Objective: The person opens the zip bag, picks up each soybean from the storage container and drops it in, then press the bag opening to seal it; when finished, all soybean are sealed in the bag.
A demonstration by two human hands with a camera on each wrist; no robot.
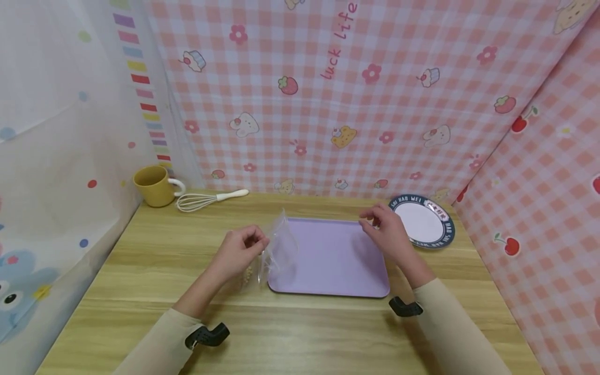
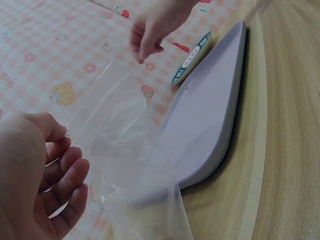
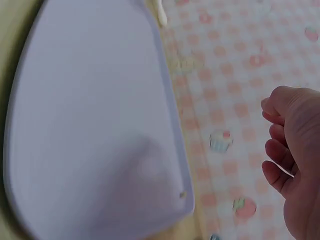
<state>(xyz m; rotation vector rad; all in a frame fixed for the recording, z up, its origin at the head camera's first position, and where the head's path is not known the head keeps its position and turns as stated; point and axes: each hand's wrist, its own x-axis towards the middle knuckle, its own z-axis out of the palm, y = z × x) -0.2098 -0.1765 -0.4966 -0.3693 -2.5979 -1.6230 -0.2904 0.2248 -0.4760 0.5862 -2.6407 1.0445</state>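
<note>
My left hand (image 1: 241,250) pinches the upper edge of a clear plastic bag (image 1: 281,247), which hangs down by the near left side of a light purple tray (image 1: 328,260). Small beige pieces (image 1: 248,274) show through the low end of the bag. Over the far right corner of the tray is my right hand (image 1: 386,229), its fingers loosely bent. I see nothing between its thumb and fingers in the right wrist view. A tiny yellowish piece (image 3: 182,194) lies in a corner of the tray below that hand.
A white plate with a dark blue lettered rim (image 1: 445,237) lies behind my right hand. At the back left stand a yellow mug (image 1: 154,190) and a whisk (image 1: 201,201). Patterned cloth walls (image 1: 300,120) enclose the wooden table (image 1: 300,333).
</note>
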